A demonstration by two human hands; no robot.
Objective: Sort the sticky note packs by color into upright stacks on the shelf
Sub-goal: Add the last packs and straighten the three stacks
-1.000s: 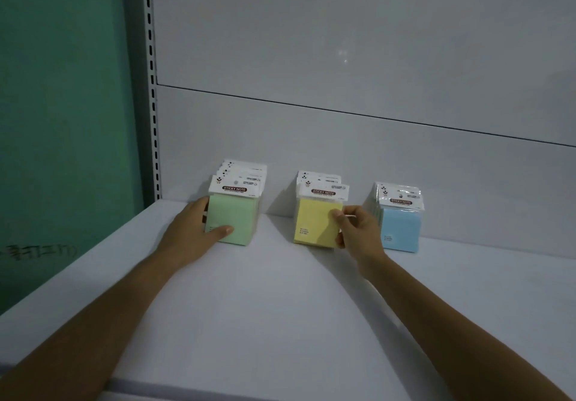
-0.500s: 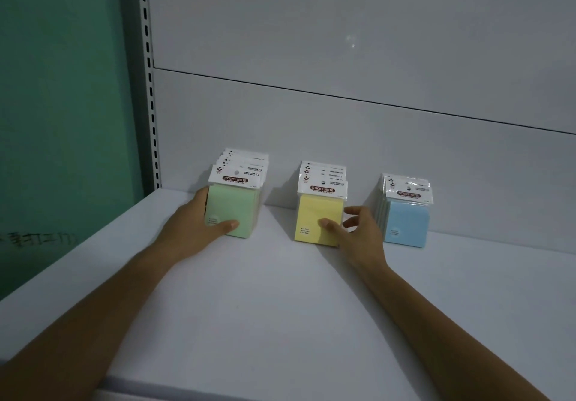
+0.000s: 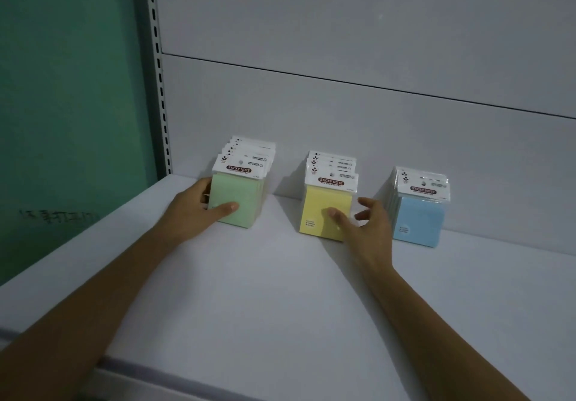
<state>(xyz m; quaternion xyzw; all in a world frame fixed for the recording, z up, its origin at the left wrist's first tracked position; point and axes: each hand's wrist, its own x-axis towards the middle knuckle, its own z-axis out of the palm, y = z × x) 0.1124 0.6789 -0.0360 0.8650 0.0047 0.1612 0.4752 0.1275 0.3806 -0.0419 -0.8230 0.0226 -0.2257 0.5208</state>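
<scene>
1. Grip first: left hand (image 3: 193, 210) is wrapped round the left side of the green stack (image 3: 241, 187), thumb lying across the front pack's face & fingers tucked behind the left edge, so closed on that stack.
2. Right hand (image 3: 366, 229) has fingers spread apart. Thumb tip presses the lower front of the yellow stack (image 3: 327, 196); the other fingers hang loose in the gap betw. yellow and blue, not clamped on anything.
3. Vs 0.5 s ago: left hand's hold on green is about the same. Right hand sits in much the same spot w/ thumb on yellow, fingers a bit more fanned. Vs 1 s ago: right hand was pinching the yellow pack's right edge higher up; now it's lower and opened out.
4. Stacks, left to right on the white shelf (image 3: 280, 307): green, yellow, blue stack (image 3: 419, 213). 3 stacks, all upright, well apart, each back near the grey back panel (image 3: 343, 120).
5. Counts by header cards seen: green approx 6 packs, yellow approx 4, blue approx 3–4; rear ones overlap so exact nos. can't be told.
6. Each front pack carries a white "STICKY NOTE" header.
7. Far left: slotted metal upright (image 3: 157, 67), then a green wall (image 3: 62, 88) w/ faint dark scribble low down.
8. 2 bare forearms reach in from the bottom corners.
</scene>
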